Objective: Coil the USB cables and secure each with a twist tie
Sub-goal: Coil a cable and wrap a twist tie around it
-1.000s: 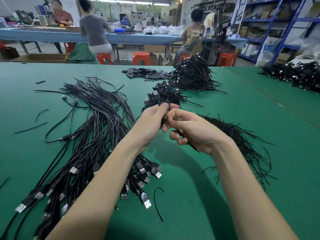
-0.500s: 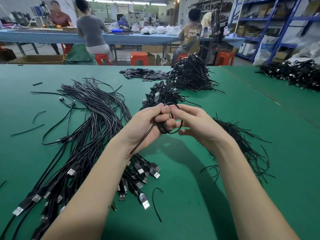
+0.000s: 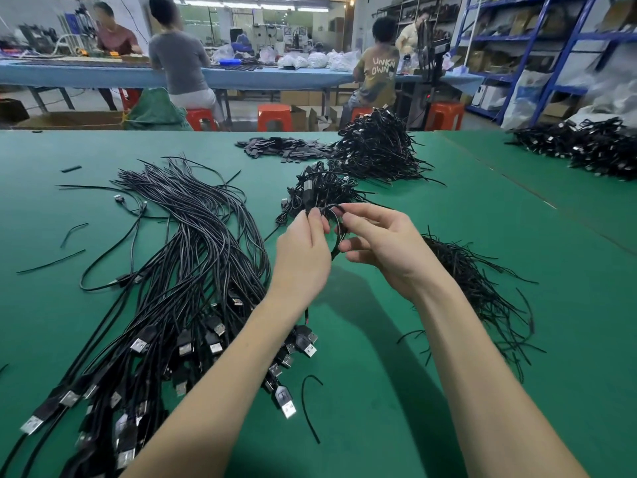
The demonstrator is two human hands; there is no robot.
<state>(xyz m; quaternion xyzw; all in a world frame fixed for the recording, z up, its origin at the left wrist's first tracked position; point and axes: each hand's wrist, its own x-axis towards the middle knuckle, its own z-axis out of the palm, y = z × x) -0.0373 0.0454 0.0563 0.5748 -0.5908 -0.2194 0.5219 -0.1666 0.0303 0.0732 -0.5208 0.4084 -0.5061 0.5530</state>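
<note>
Above the green table I hold one black USB cable wound into a small loop. My left hand pinches the loop at its left side, and the cable's free end hangs down behind that wrist. My right hand pinches the loop's right side between thumb and fingertips. A big bundle of uncoiled USB cables lies to the left, plugs toward me. Black twist ties lie heaped to the right. A small pile of coiled cables sits just beyond my hands.
A larger heap of tied cables and flat black pieces lie farther back. Another cable pile is at far right. Loose ties are scattered on the table. People sit at a blue bench behind.
The loop has become tighter and smaller. My hands have risen slightly and moved apart, the right one now pinching the loop with its fingertips instead of closing over it.
</note>
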